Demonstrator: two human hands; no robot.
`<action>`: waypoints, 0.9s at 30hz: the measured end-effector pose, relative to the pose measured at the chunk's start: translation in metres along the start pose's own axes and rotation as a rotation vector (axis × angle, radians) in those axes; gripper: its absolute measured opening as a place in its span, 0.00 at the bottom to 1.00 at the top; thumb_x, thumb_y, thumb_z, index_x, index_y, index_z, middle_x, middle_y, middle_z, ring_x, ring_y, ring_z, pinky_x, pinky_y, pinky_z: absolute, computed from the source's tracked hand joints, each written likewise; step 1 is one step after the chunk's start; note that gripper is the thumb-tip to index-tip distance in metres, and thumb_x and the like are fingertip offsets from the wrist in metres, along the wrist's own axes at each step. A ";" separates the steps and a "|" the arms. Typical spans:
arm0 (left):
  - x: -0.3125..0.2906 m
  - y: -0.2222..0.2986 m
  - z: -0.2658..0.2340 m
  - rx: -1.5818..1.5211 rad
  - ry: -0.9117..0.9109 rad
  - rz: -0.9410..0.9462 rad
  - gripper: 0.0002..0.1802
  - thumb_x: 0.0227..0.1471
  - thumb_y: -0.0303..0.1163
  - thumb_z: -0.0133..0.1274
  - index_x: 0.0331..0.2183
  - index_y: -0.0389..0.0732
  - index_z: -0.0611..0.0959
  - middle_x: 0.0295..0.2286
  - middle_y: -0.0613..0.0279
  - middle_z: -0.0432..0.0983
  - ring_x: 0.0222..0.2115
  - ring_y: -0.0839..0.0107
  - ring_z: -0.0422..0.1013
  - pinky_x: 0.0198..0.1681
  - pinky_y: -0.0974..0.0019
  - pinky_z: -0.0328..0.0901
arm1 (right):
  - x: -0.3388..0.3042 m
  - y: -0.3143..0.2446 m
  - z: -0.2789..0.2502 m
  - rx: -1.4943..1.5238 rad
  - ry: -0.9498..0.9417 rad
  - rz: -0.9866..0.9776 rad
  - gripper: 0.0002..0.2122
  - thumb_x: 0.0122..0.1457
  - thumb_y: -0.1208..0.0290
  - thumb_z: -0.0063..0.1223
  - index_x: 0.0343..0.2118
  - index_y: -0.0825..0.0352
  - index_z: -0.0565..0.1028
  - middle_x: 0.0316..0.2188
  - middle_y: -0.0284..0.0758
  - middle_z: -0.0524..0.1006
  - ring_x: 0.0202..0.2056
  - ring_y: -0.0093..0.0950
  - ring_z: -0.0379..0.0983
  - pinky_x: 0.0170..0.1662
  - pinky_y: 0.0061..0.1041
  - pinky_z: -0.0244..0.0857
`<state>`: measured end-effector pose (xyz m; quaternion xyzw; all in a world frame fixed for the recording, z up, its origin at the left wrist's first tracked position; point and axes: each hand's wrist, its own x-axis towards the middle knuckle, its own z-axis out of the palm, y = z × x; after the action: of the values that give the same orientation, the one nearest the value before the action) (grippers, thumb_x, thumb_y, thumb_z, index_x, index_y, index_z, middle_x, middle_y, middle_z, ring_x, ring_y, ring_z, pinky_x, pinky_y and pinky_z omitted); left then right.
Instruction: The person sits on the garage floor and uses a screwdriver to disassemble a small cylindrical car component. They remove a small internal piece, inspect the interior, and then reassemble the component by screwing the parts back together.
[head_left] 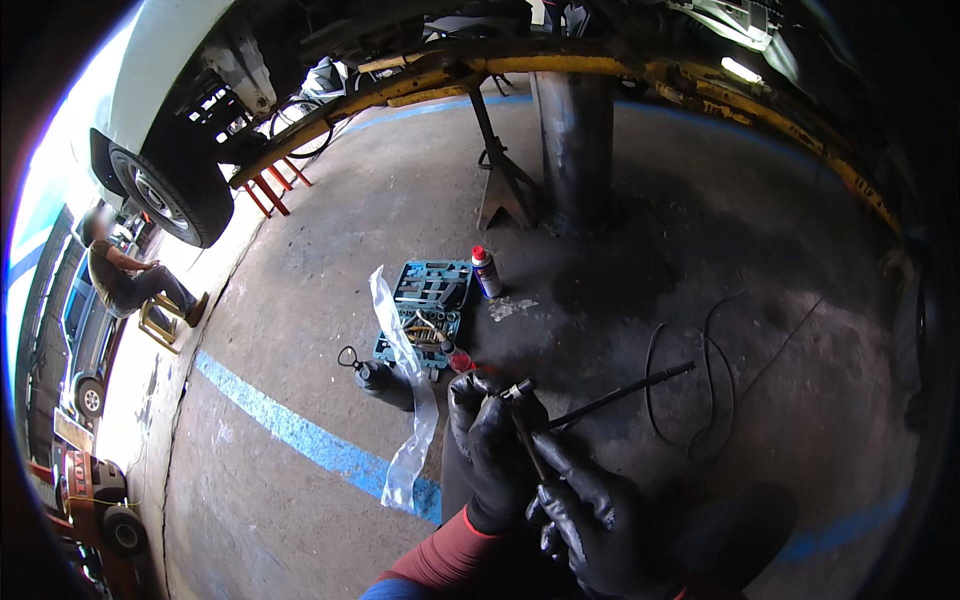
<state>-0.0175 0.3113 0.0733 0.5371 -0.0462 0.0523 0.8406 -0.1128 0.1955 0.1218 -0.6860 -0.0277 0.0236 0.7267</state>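
Observation:
Both my hands wear black gloves and are close together at the lower middle. My right hand [595, 515] is closed round a slim dark rod-like tool [530, 445], which slants up toward my other hand. A shiny metal piece [517, 390] sits at its upper end. My left hand [480, 435] is closed beside that piece, and its fingers hide whatever they grip. Behind my hands a long black bar [640, 386] points to the right; its near end is hidden. Just beyond lie an open teal tool case [432, 285] with sockets and a red-handled tool [458, 360].
A red-capped spray can [484, 272], dark bottle [380, 380] and clear plastic strip [408, 440] are near the case. Black cable [650, 400] loops at right. Overhead runs a yellow lift beam [400, 88], with a stand [505, 195] and post [575, 150]. A person [125, 265] sits left.

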 end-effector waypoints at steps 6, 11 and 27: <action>0.002 0.003 0.002 -0.052 0.019 -0.011 0.10 0.69 0.37 0.45 0.45 0.41 0.69 0.32 0.62 0.74 0.32 0.75 0.72 0.35 0.72 0.68 | -0.002 0.010 -0.004 -0.286 -0.004 -0.174 0.24 0.67 0.81 0.53 0.66 0.73 0.68 0.54 0.52 0.73 0.46 0.42 0.77 0.49 0.37 0.72; 0.000 -0.003 -0.001 0.057 -0.043 0.144 0.10 0.65 0.33 0.48 0.46 0.42 0.70 0.35 0.61 0.74 0.32 0.75 0.72 0.34 0.72 0.67 | -0.004 0.018 -0.005 -0.472 0.151 -0.316 0.21 0.66 0.80 0.56 0.60 0.77 0.70 0.54 0.61 0.74 0.55 0.55 0.74 0.59 0.45 0.68; -0.005 -0.004 0.007 -0.257 0.090 -0.053 0.13 0.53 0.27 0.53 0.42 0.41 0.72 0.35 0.64 0.71 0.32 0.77 0.67 0.39 0.71 0.67 | -0.009 0.013 -0.007 -0.381 0.132 -0.259 0.20 0.64 0.82 0.55 0.60 0.76 0.72 0.51 0.58 0.77 0.56 0.53 0.76 0.58 0.41 0.71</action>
<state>-0.0220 0.3028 0.0717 0.4233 -0.0007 0.0478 0.9047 -0.1210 0.1891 0.1087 -0.8015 -0.0718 -0.1204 0.5814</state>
